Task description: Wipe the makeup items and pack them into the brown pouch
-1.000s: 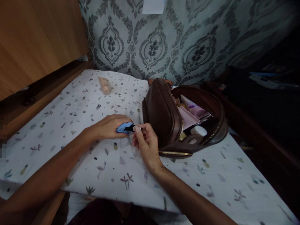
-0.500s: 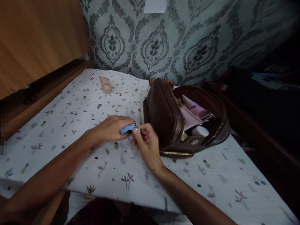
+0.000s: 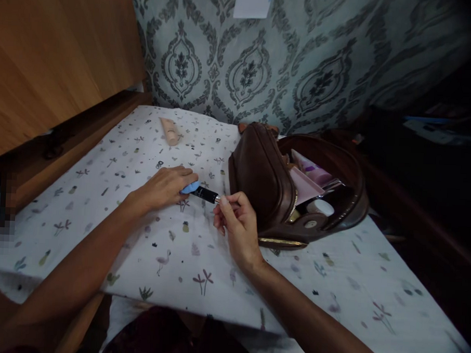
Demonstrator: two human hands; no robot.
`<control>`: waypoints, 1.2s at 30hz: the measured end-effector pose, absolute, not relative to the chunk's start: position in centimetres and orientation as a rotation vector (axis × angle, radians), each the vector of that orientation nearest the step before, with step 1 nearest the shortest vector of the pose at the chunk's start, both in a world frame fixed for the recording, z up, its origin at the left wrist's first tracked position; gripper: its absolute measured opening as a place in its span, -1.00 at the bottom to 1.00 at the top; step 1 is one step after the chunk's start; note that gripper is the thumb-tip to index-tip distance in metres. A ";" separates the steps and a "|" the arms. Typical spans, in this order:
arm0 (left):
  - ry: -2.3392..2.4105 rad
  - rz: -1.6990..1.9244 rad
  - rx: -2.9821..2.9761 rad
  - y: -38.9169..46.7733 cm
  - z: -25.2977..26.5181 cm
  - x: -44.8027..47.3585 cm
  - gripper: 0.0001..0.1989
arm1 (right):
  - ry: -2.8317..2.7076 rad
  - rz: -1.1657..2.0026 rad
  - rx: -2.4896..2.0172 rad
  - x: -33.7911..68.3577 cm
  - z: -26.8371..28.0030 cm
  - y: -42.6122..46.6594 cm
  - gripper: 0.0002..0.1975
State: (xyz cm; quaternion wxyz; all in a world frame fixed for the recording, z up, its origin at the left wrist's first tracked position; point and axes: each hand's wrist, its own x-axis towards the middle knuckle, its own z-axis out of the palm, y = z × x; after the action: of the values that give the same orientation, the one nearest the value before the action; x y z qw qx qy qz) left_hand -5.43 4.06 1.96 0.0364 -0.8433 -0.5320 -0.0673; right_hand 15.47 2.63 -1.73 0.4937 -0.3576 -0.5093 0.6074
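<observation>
A slim black tube (image 3: 205, 194) with small pale lettering and a silver end spans the gap between my two hands, over the patterned cloth. My right hand (image 3: 238, 224) pinches its silver end between thumb and fingers. At the other end, my left hand (image 3: 168, 186) closes around a light-blue soft piece (image 3: 191, 187), which meets the black tube. Most of the blue piece is hidden under my fingers, so its kind cannot be made out. Just right of my right hand stands an open brown leather bag (image 3: 255, 172).
Inside the bag are a pink item (image 3: 303, 184), a white-and-purple tube (image 3: 312, 169) and a white round lid (image 3: 320, 207). A beige squeeze tube (image 3: 170, 132) lies toward the back of the cloth-covered table (image 3: 113, 192). Wooden furniture (image 3: 65, 54) rises at left, patterned wallpaper (image 3: 248, 73) behind.
My hands have drawn apart slightly, the left one moving left and up with the blue piece. More of the black tube's length now shows between them. The view has shifted a little.
</observation>
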 end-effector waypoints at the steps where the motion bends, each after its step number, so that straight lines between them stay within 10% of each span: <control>1: -1.661 -0.210 -2.590 4.0 2.1 -5.3 -0.90 | -1.248 1.464 -0.868 15.5 -1.8 2.6 -0.57; 10: -1.899 -0.351 -2.818 4.2 2.1 -6.4 -0.92 | -1.556 1.247 -0.788 15.8 -2.3 2.4 -0.85; 17: -1.863 -0.360 -2.787 4.2 1.9 -6.3 -0.91 | -1.511 1.291 -0.847 15.9 -2.6 2.7 -0.52; 36: -1.892 -0.328 -2.778 4.2 2.0 -6.4 -0.93 | -1.472 1.282 -0.842 15.8 -2.2 2.6 -0.80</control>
State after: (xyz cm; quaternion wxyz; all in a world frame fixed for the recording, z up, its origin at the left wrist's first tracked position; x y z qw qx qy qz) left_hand -6.45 4.24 1.96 -0.1173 -0.8169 -0.5565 -0.0966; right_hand 15.84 2.56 -2.18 0.4864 -0.3459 -0.6049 0.5271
